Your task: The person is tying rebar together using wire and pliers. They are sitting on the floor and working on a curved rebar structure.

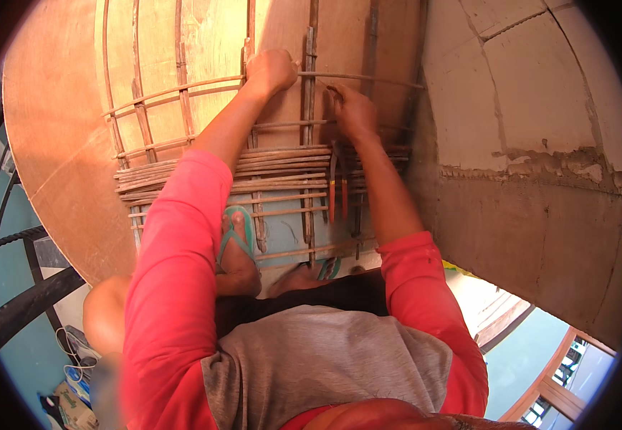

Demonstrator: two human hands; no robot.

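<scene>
A lattice of thin wooden sticks (311, 123) rests against a plywood sheet (214, 32). My left hand (273, 70) is closed around the upper crosswise stick (209, 81), by an upright stick. To its right, my right hand (355, 112) is just below the same crosswise stick, its thumb and forefinger close together; whether something thin is between them is too small to tell. Below the hands lies a dense row of crosswise sticks (284, 160). Pliers with red and yellow handles (332, 199) hang on that row, beside my right forearm.
A rough, cracked wall (526, 215) rises close on the right. Dark metal bars (37, 301) stand at the left. My feet in green flip-flops (238, 236) are just under the lattice. Bags and a white cable (74, 365) lie at the lower left.
</scene>
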